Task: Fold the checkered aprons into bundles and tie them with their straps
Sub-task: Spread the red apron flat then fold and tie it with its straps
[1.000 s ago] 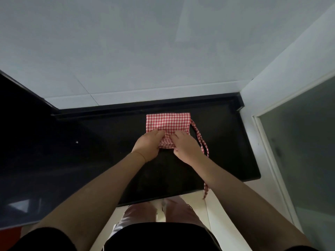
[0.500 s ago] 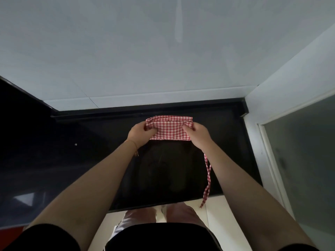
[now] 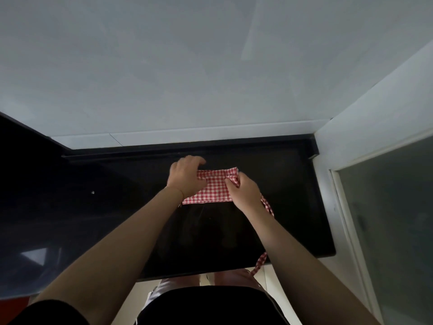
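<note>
Both hands' fingers pinch the folded checkered apron (image 3: 212, 190) on the black counter (image 3: 293, 207), left hand (image 3: 186, 177), right hand (image 3: 243, 193)

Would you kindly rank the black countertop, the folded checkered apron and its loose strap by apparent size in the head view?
1. black countertop
2. folded checkered apron, held by both hands
3. loose strap, narrow and partly hidden behind the right forearm

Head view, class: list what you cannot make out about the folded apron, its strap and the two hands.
- Folded apron: its left end lies under the left hand; the number of layers cannot be counted.
- Strap: its middle runs behind the right forearm; only the tail near the black counter edge shows.
- Right hand: its fingers curl into the cloth, so their tips are hidden.
</note>
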The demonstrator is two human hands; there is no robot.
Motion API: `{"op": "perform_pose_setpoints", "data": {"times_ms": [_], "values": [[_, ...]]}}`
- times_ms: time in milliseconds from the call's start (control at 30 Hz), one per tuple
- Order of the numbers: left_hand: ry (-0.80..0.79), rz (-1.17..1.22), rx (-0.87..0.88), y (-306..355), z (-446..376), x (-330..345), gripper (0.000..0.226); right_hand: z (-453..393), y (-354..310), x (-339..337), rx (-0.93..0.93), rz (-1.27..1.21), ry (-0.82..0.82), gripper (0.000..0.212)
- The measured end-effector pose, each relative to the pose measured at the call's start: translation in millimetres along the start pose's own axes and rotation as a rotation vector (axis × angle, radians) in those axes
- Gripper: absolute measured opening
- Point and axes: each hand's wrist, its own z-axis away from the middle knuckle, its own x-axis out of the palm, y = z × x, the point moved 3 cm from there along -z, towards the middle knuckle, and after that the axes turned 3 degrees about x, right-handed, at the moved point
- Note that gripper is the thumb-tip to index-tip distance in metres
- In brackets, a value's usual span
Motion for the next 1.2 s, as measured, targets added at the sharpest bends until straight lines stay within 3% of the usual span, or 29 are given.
{"op": "perform_pose_setpoints", "data": {"times_ms": [67, 133, 267, 367, 433, 500, 567, 600, 733, 800, 900, 1033, 1200], "values": [[-0.257, -0.047, 0.068, 17.1, -8.8, -0.5, 0.060, 0.0, -1.6, 1.7, 0.007, 0.056, 0.008, 0.038], [-0.410, -0.085, 0.011, 24.2, -16.3, 1.1, 0.074, 0.5, -2.9, 2.4, 0.001, 0.076, 0.036, 0.046], [-0.515, -0.125, -0.112, 26.6, -20.8, 7.8, 0.076, 1.1, -0.5, 6.7, -0.047, 0.046, 0.031, 0.069], [-0.564, -0.043, -0.195, 26.2, -17.9, 14.1, 0.068, 2.7, 2.1, 5.8, -0.055, -0.004, 0.008, 0.074], [-0.589, 0.015, -0.200, 24.0, -14.6, 17.1, 0.061, 1.8, 6.4, -5.6, -0.028, -0.010, -0.002, 0.067], [-0.590, 0.110, -0.199, 20.7, -8.9, 17.2, 0.053, -1.2, 13.5, -25.3, -0.023, -0.007, 0.033, 0.047], [-0.567, 0.241, -0.219, 18.9, -1.5, 15.3, 0.054, -8.4, 20.8, -46.5, -0.047, 0.008, 0.089, 0.024], [-0.550, 0.295, -0.227, 18.2, 2.1, 15.2, 0.056, -11.5, 22.1, -54.8, -0.073, 0.031, 0.071, 0.023], [-0.497, 0.366, -0.169, 24.9, 11.4, 10.1, 0.046, -14.1, 6.8, -70.7, -0.105, 0.010, -0.320, 0.034], [-0.441, 0.361, -0.111, 31.5, 10.6, 2.4, 0.036, -16.5, -4.9, -78.1, -0.131, 0.086, -0.371, 0.028], [-0.324, 0.275, -0.039, 40.6, 9.3, -12.4, 0.033, -20.1, -18.2, -94.8, -0.197, 0.166, -0.287, 0.020], [-0.140, -0.038, 0.042, 54.2, 10.0, -28.2, 0.024, -23.3, -30.8, -111.7, -0.283, 0.258, -0.148, 0.016], [0.150, -0.328, 0.062, 67.9, 13.5, -33.0, 0.015, -22.5, -49.4, -114.8, -0.356, 0.225, 0.082, 0.020]]}}
